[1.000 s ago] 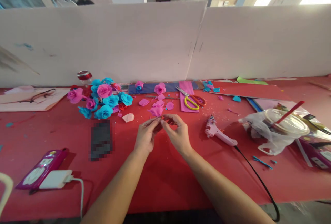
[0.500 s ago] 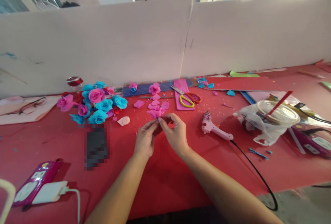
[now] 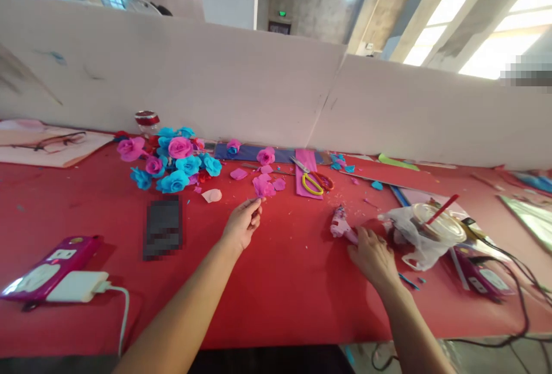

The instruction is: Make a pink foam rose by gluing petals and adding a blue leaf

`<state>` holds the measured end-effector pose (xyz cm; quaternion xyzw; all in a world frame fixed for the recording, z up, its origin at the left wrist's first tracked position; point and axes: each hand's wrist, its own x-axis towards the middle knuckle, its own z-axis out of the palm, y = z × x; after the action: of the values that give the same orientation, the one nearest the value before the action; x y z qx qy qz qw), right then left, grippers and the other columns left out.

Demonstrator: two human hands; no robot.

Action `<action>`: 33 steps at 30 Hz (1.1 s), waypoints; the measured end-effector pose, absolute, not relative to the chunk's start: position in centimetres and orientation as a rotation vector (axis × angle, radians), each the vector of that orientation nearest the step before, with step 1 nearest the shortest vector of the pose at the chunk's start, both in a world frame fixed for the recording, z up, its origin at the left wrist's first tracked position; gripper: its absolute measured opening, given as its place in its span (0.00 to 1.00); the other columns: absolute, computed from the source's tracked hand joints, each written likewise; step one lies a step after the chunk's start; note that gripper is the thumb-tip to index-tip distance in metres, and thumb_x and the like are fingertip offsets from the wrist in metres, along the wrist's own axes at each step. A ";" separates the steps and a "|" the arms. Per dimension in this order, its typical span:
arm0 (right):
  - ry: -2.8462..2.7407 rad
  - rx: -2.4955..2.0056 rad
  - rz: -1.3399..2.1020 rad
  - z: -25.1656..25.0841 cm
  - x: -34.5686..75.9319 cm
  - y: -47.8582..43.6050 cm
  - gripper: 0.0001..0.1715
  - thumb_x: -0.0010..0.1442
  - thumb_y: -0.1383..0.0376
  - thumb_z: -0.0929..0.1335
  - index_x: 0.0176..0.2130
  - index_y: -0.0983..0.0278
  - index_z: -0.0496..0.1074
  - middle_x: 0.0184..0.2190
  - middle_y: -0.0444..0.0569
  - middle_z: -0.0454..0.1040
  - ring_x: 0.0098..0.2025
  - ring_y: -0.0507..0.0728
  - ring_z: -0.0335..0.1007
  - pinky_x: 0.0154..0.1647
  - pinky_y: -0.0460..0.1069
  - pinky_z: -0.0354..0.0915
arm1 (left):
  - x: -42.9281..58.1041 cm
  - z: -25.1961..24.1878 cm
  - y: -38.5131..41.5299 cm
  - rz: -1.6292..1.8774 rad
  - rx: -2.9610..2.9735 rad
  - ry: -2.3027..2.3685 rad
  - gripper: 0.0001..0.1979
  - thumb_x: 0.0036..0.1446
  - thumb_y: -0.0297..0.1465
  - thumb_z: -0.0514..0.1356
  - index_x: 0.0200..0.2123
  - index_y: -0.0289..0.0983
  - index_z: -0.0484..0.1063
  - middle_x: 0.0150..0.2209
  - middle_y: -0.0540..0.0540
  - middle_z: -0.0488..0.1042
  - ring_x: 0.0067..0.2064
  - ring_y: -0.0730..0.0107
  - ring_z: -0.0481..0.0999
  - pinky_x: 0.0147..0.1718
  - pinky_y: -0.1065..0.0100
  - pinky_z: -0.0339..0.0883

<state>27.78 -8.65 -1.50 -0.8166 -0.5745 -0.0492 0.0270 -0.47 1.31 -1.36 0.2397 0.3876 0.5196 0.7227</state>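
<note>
My left hand (image 3: 242, 223) is closed in a pinch at the base of a small pink paper flower (image 3: 263, 186). Behind that flower, loose pink petals (image 3: 279, 184) lie on the red table. Over on the right, my right hand (image 3: 374, 254) has its fingers around the handle of a pink glue gun (image 3: 340, 226), which rests on the tabletop with its nozzle facing away. A finished-looking pink paper rose (image 3: 265, 156) and a pink-and-blue one (image 3: 233, 147) lie farther back. Scissors (image 3: 311, 181) with yellow and red handles lie on a pink paper strip (image 3: 305, 159).
A bunch of blue and pink paper flowers (image 3: 175, 164) stands at left, behind a blurred dark object (image 3: 163, 228). Near left is a purple power strip (image 3: 75, 247) with a white charger (image 3: 77, 286). A lidded cup (image 3: 448, 225) in a plastic bag stands at right. White partition (image 3: 215, 86) behind.
My right hand has left the pink flower and moved right onto the glue gun. My left hand keeps its pinch. The view has shifted, showing more of the right side.
</note>
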 end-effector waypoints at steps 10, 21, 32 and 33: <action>-1.578 -1.905 0.052 0.7 23.0 -9.2 0.10 0.59 0.60 0.63 0.38 0.63 0.68 0.27 0.47 0.71 0.27 0.55 0.65 0.27 0.48 0.60 | -0.9 -0.9 1.5 1.089 0.477 0.723 0.09 0.44 0.29 0.66 0.30 0.32 0.73 0.18 0.56 0.63 0.13 0.90 0.50 0.12 0.79 0.39; -1.595 -1.379 0.431 1.5 13.9 -8.0 0.07 0.56 0.62 0.69 0.36 0.60 0.68 0.32 0.45 0.71 0.32 0.54 0.67 0.32 0.46 0.62 | -0.5 -0.6 1.0 1.122 0.572 0.696 0.11 0.40 0.32 0.68 0.25 0.33 0.69 0.18 0.55 0.65 0.13 0.89 0.52 0.13 0.79 0.41; -1.536 -1.371 0.516 -0.5 14.2 -6.9 0.07 0.55 0.62 0.69 0.32 0.63 0.66 0.27 0.43 0.67 0.28 0.51 0.63 0.30 0.45 0.59 | -0.2 0.3 0.3 1.147 0.617 0.767 0.16 0.36 0.36 0.70 0.26 0.33 0.70 0.18 0.56 0.64 0.15 0.88 0.52 0.14 0.79 0.41; -1.538 -1.374 0.508 -0.6 14.2 -6.8 0.08 0.55 0.62 0.69 0.32 0.63 0.66 0.27 0.43 0.67 0.28 0.51 0.62 0.29 0.45 0.59 | -0.2 0.3 0.3 1.148 0.622 0.770 0.16 0.36 0.36 0.70 0.26 0.33 0.70 0.18 0.56 0.63 0.15 0.88 0.52 0.14 0.79 0.41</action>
<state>14.24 -6.83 -0.59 -0.5649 -0.6323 0.2090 0.4872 -0.22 0.35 0.33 0.2820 0.3491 0.5208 0.7262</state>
